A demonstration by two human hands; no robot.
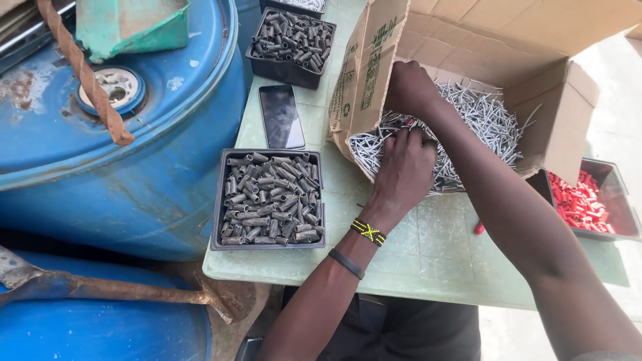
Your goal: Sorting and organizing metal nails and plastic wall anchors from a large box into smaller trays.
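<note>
A tipped cardboard box [468,47] lies on the pale green table [428,261], full of thin silver nails [488,120] that spill toward its open front. My left hand [403,167] rests on the nails at the box mouth, fingers curled into the pile; its wrist wears a yellow-and-black bead band and a black band. My right hand [409,88] reaches deeper into the box, fingers buried among the nails. A small red piece shows between the two hands. Whether either hand holds anything is hidden by the pile.
A black tray of short grey metal sleeves [271,197] sits left of my left hand, a second such tray [292,41] farther back, a dark phone [281,115] between them. A tray of red plugs [580,200] stands right. Blue drums [134,134] and rusty bars [87,70] crowd the left.
</note>
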